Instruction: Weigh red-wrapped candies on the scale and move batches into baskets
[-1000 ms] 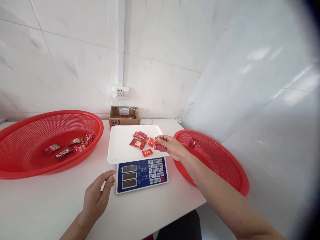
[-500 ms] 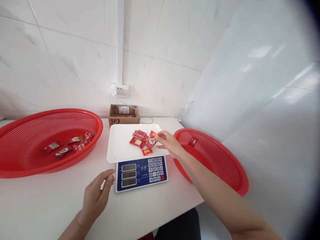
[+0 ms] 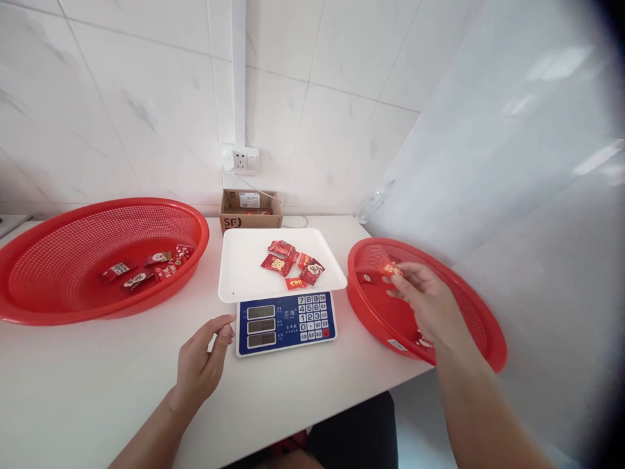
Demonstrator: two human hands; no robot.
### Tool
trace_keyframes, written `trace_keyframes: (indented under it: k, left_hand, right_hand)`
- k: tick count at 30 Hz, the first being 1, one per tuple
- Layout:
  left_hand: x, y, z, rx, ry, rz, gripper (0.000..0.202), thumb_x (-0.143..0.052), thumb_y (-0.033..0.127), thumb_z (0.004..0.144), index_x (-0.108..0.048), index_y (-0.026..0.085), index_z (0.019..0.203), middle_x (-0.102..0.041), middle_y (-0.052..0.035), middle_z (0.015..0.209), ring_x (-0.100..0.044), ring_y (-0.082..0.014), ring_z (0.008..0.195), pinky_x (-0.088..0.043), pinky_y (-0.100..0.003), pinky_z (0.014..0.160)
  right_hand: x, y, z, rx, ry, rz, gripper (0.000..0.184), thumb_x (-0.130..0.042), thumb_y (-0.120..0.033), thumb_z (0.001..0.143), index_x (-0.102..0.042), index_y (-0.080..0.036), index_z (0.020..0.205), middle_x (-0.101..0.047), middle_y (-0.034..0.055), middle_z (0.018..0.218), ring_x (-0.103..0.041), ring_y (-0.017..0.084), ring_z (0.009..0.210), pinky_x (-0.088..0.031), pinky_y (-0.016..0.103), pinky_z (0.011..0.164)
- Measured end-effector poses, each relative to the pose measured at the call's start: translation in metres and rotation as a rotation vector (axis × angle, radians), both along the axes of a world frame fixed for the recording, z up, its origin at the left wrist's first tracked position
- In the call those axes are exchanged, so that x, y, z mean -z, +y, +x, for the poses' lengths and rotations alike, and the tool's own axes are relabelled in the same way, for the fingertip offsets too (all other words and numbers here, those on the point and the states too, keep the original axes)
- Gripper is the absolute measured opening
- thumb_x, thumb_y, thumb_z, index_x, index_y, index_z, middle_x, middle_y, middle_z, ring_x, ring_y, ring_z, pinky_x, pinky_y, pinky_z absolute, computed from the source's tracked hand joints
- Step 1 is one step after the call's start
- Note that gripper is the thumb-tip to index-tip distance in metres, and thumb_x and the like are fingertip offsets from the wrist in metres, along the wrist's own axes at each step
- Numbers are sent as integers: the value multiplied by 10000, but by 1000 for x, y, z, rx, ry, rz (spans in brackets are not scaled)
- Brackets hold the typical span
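Note:
My right hand hovers over the red mesh basket on the right, its fingertips pinched on a small red candy packet. Another red packet lies in that basket by its left wall. My left hand rests on the white table just left of the blue electronic scale, fingers loosely curled, holding nothing. Several red candy packets lie on the scale's white tray.
A large red mesh basket on the left holds several red packets. A small cardboard box stands against the tiled wall under a power socket. The table's front edge runs near my body.
My right hand left the scale tray and swung right over the right basket, now pinching a packet there. The camera view shifted slightly. My left hand stayed put.

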State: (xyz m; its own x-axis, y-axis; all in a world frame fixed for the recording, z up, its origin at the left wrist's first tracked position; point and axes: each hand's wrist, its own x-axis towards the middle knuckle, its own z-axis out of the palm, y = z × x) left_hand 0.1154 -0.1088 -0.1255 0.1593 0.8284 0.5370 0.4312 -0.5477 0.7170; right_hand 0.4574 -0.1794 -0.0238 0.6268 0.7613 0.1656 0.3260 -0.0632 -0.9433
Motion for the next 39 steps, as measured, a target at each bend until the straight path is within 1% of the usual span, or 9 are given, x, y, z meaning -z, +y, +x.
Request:
trace_keyframes:
  k: [5, 8, 11, 13, 15, 22, 26, 32, 39]
  left_hand:
    - [3, 0, 0, -7, -5, -46, 237, -460, 331, 881, -627, 179, 953, -642, 12, 642, -622, -112, 579, -504, -200, 569]
    - [4, 1, 0, -19, -18, -69, 244, -458, 338, 882, -626, 180, 963, -638, 13, 643, -620, -113, 586, -505, -206, 580]
    - [5, 1, 0, -28, -23, -71, 247, -457, 344, 880, -626, 183, 961, -633, 15, 639, -617, -114, 586, -504, -210, 583]
    - [5, 1, 1, -36, -24, -79, 255, -457, 354, 876, -628, 184, 956, -632, 14, 635, -616, -117, 585, -506, -215, 584]
    - [5, 2, 1, -40, -22, -92, 263, -456, 367, 871, -631, 185, 945, -632, 13, 630, -615, -120, 582, -507, -219, 578]
    - [7, 3, 0, -27, -37, -93, 258, -461, 366, 871, -628, 185, 947, -633, 14, 632, -614, -118, 578, -504, -212, 568]
    - [8, 4, 0, -28, -27, -92, 257, -463, 365, 875, -627, 185, 957, -632, 14, 634, -616, -118, 586, -506, -212, 578]
    - [7, 3, 0, -24, -19, -89, 261, -460, 365, 879, -627, 183, 961, -635, 14, 641, -616, -114, 588, -503, -206, 576]
    - [5, 2, 1, -24, -7, -112, 275, -458, 380, 875, -630, 181, 953, -640, 4, 639, -620, -123, 589, -509, -219, 578]
  right_hand:
    - [14, -42, 27, 289, -174, -149, 417, -679, -512, 675, -624, -240, 987, -672, 45, 891, -660, 223, 778, -540, 357, 665]
    - [24, -57, 35, 357, -174, -193, 409, -638, -497, 710, -630, -252, 1037, -681, 54, 901, -665, 237, 791, -535, 344, 620]
    - [32, -65, 34, 396, -265, -224, 360, -574, -469, 758, -643, -263, 1045, -678, 58, 1004, -656, 248, 865, -531, 371, 690]
    - [35, -65, 30, 404, -367, -231, 325, -525, -435, 789, -653, -262, 1032, -666, 57, 1062, -637, 252, 937, -513, 390, 772]
    - [36, -64, 25, 389, -413, -234, 310, -491, -411, 807, -658, -255, 1015, -657, 57, 1093, -619, 248, 981, -505, 382, 801]
    - [33, -56, 13, 327, -295, -265, 315, -500, -416, 785, -669, -229, 974, -639, 76, 1107, -629, 221, 849, -538, 330, 616]
    - [34, -56, 15, 319, -286, -270, 335, -488, -418, 789, -660, -224, 1001, -631, 80, 1090, -626, 202, 802, -543, 321, 590]
    - [44, -58, 20, 283, -344, -263, 396, -436, -472, 829, -637, -238, 1078, -627, 63, 1007, -602, 153, 668, -546, 318, 587]
    - [43, -60, 19, 405, -354, -332, 418, -390, -497, 847, -648, -216, 1017, -682, 59, 863, -632, 197, 688, -526, 340, 643]
